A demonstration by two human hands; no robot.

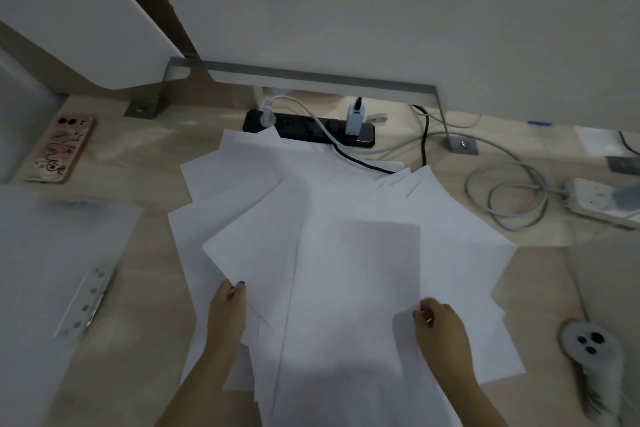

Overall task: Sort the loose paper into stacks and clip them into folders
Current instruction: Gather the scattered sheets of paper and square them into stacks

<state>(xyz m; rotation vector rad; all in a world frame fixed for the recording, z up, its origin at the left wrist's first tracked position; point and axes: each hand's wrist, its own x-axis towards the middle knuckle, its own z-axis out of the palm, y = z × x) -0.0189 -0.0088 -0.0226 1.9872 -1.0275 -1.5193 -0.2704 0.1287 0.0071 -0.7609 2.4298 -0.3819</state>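
Item: loose paper [325, 253]. White sheets, faces blank, fanned in overlapping layers across the middle of the wooden desk [145, 357]. The far edges touch the black power strip [308, 130].
Left hand [228, 305]: at the near left edge of the fan, thumb on top and fingers tucked beneath, pinching sheets; nails dark.
Right hand [441, 326]: on the topmost sheet's right edge, fingers curled round it.
Folder [45, 253]: translucent, lying open at the left, apart from the sheets; metal clip bar [83, 303] with holes along its inner edge.
Phone [59, 149]: far left, face down, pink case with cartoon doodles; any lettering is too blurred to read.
White charger [355, 118]: plugged into the black strip; its dark label is too small to read.
White power strip [602, 201]: far right, beside a coiled grey cable [505, 198].
White furry object [588, 347]: near right, three dark spots.
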